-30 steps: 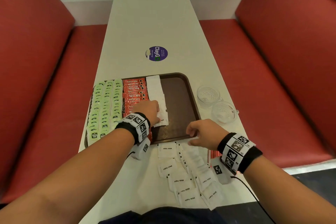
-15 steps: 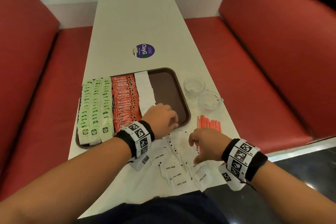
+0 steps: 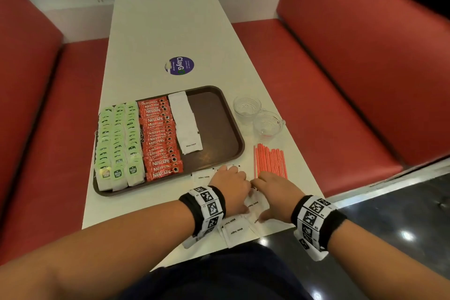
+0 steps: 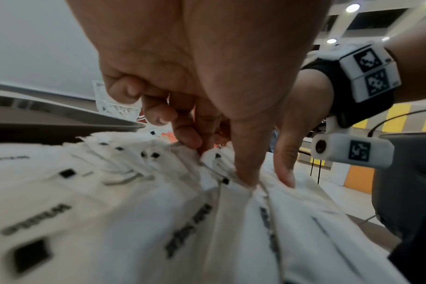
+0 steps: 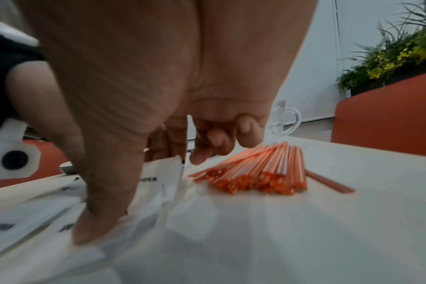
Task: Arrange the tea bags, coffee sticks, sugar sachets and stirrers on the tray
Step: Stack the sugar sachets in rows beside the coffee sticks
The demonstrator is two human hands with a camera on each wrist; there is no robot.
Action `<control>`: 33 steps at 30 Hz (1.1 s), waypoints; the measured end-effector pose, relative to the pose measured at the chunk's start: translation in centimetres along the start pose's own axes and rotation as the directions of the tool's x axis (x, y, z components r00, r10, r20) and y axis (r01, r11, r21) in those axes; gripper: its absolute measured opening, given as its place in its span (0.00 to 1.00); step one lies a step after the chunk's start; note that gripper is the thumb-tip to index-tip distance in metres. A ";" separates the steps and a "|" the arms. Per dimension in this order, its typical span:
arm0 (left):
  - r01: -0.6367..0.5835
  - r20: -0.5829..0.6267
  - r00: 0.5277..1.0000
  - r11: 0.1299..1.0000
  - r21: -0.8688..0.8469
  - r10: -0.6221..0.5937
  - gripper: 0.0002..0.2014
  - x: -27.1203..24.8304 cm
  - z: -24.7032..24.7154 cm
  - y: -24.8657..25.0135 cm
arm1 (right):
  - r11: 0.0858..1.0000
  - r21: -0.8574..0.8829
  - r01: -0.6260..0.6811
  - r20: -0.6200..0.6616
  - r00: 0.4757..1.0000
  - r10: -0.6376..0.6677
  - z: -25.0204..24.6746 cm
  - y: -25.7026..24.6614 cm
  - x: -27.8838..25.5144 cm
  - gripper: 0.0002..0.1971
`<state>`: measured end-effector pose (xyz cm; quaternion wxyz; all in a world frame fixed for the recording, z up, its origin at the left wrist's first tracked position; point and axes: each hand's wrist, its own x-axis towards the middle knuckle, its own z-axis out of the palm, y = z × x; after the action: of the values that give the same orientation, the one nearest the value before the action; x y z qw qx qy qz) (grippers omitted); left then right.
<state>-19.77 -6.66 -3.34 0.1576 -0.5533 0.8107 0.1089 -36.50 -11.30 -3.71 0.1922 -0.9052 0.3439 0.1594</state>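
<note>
A brown tray (image 3: 219,114) holds rows of green tea bags (image 3: 117,143), red Nescafe coffee sticks (image 3: 160,139) and a column of white sugar sachets (image 3: 186,124). Loose sugar sachets (image 3: 233,231) lie in a heap at the table's front edge. My left hand (image 3: 239,178) and right hand (image 3: 258,192) meet over this heap. In the left wrist view my left hand (image 4: 216,163) pinches sachet edges (image 4: 182,151) between curled fingers and thumb. My right hand (image 5: 146,192) holds an upturned sachet (image 5: 163,169), its thumb pressing the heap. Red stirrers (image 3: 269,161) lie right of the tray.
Two clear glass cups (image 3: 246,106) (image 3: 267,123) stand right of the tray, beyond the stirrers. A round purple sticker (image 3: 181,66) marks the table's middle. Red bench seats (image 3: 341,80) flank the white table (image 3: 158,27). The tray's right part is bare.
My left hand has come off the tray and down to the loose sachets, meeting the right hand. The sachets are pushed closer together. The head view has shifted, showing the stirrers.
</note>
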 end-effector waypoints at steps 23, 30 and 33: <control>0.059 -0.139 0.975 0.809 -0.585 -0.173 0.15 -2.9 -2.4 -7.7 | 0.948 0.314 0.049 -0.149 0.989 -0.002 -4.4 -1.9 5.1 0.15; 0.110 -0.205 0.930 0.765 -0.635 -0.304 0.10 -3.5 -2.6 -10.5 | 0.894 0.436 0.108 -0.228 0.974 -0.007 -6.8 -3.3 7.2 0.13; 0.086 -0.242 0.919 0.758 -0.647 -0.311 0.11 -3.9 -2.9 -11.5 | 0.862 0.486 0.146 -0.221 0.974 -0.041 -7.8 -4.1 7.9 0.14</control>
<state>-8.19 -8.52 0.79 -0.1640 -0.6681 0.6784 0.2577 -26.90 -16.47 0.75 0.3909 -0.8518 0.3468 -0.0376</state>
